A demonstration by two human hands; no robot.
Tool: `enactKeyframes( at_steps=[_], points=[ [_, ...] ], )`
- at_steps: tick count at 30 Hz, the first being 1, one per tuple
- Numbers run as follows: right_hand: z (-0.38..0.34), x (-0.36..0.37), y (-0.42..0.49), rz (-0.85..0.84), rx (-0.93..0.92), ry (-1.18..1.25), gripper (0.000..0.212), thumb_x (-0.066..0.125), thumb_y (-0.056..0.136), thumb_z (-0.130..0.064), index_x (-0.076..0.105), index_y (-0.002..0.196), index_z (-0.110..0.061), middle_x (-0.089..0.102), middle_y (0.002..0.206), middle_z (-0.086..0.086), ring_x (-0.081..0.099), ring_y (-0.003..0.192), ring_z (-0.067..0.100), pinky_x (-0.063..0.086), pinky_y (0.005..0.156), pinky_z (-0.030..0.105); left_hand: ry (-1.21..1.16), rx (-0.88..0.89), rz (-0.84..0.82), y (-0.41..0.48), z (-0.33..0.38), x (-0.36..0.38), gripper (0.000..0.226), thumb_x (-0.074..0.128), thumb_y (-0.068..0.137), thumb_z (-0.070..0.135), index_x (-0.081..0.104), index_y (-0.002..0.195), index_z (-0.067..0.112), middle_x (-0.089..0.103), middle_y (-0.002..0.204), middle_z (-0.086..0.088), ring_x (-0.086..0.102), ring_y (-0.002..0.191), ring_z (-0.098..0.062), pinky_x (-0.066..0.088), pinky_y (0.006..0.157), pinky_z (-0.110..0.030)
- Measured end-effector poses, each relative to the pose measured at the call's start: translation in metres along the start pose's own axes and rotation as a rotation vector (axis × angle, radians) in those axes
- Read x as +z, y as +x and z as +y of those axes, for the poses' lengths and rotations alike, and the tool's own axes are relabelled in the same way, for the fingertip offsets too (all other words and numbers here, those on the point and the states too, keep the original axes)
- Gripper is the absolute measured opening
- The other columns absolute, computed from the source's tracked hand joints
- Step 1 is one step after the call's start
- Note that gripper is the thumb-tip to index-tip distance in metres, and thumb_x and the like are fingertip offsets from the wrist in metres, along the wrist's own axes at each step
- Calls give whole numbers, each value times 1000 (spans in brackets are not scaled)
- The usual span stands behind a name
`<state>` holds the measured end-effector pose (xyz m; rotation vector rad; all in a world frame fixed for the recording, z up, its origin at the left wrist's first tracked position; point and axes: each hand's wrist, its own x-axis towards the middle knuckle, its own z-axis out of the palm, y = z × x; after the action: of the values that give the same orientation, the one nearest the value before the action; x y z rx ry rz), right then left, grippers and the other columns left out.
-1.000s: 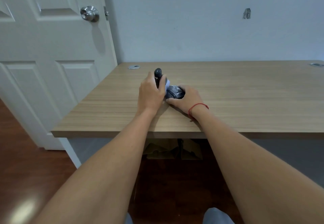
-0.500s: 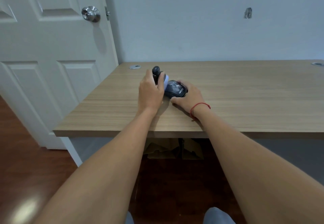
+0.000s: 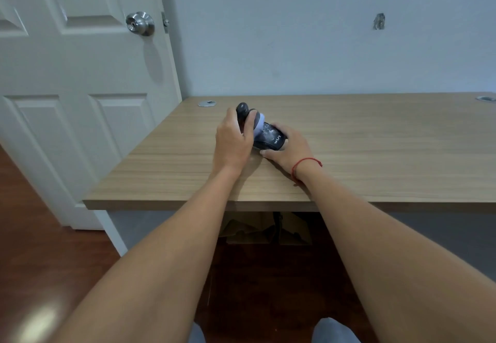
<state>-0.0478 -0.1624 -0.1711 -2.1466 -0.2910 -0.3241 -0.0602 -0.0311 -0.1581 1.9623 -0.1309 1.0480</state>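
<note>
- At the far left we see a white panelled door point(image 3: 67, 128) with a round metal knob point(image 3: 140, 23), standing just beside the desk's left end.
- On the wooden desk point(image 3: 375, 141), near its back left corner, lies a small silver disc point(image 3: 207, 103), a little behind the hands.
- We find the left hand point(image 3: 233, 139) above the desk with fingers and thumb curled round the dark rounded end point(image 3: 242, 109) of a small gadget.
- The gadget point(image 3: 271, 137) sits between the two hands, left of the desk's middle, tilted. It has a pale band point(image 3: 259, 128) next to the left hand and white lettering on its dark body. Whether its underside touches the desk we cannot tell.
- The right hand point(image 3: 291, 147) rests on the desk and grips the dark body from the right, thumb along the near side.
- A red cord point(image 3: 306, 161) circles the right wrist.
- Further right, we note a grey mark point(image 3: 378, 21) high on the pale wall.
- At the far right edge a second silver disc point(image 3: 486, 98) sits in the desk.
</note>
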Motion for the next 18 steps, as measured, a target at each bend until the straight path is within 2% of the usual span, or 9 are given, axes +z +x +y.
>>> enactKeyframes(
  at_steps=[2,4,8,13,16,18],
  points=[
    [0,-1,0,-9,-9,-8,65,79,71,-18,53,131,-21,60,130,1,54,121,20,39,99,26,2,-14,-19,0,0,0,25,60,92,29,50,80,9,59,71,-7,54,66,-23,43,63,-31],
    [0,-2,1,-13,-3,-8,67,80,71,-19,53,132,-21,59,132,0,53,123,18,35,97,21,84,-47,-47,1,-7,2,26,60,91,30,50,78,10,61,73,-10,56,68,-28,43,62,-33],
    [1,-1,1,-11,-17,-12,67,80,71,-21,53,132,-23,59,133,-1,52,125,18,38,104,27,287,-143,-50,5,-16,3,29,54,93,30,56,90,1,66,87,-20,60,84,-38,35,63,-32],
    [0,1,0,-21,-34,-46,65,78,72,-24,52,131,-27,60,129,-2,54,121,20,43,105,40,35,-2,18,2,-3,1,33,55,94,33,54,91,1,67,79,-16,61,73,-30,47,65,-37],
    [-1,0,-1,-32,-29,-42,65,77,74,-23,51,133,-24,59,129,0,54,120,20,43,103,35,53,-32,-42,2,-6,2,30,58,92,34,53,85,5,66,76,-13,61,71,-30,49,65,-38],
    [-1,-2,-1,-36,-36,-51,63,77,75,-23,51,132,-24,60,128,1,54,118,20,42,99,31,150,-87,-58,4,-12,3,29,58,91,33,53,83,5,65,77,-15,61,74,-34,44,63,-35]
  ],
)
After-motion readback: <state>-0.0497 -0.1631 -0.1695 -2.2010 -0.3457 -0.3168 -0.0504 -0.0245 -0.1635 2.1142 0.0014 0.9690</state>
